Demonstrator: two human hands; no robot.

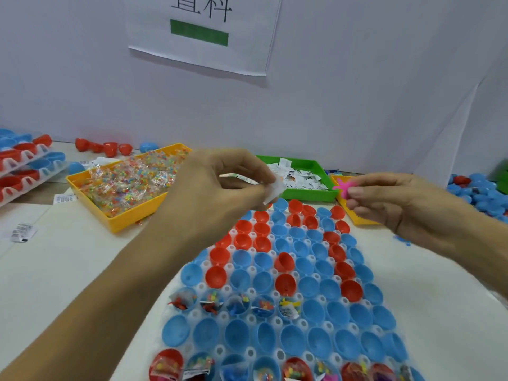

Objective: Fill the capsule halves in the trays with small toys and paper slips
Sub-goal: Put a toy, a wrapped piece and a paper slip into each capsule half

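Note:
A white tray (277, 321) in front of me holds several rows of blue and red capsule halves (294, 243). One middle row and the nearest row contain toys and slips; the others look empty. My left hand (220, 188) hovers above the tray's far end and pinches white paper slips (270, 192). My right hand (395, 202) is raised to the right and pinches a pink star-shaped toy (342, 187).
A yellow bin (121, 218) of bagged coloured toys stands at the left. A green bin (316, 195) of paper slips sits behind the tray, an orange bin (354, 215) beside it. Stacked capsule trays (22, 163) lie far left, loose blue capsules (478, 191) far right.

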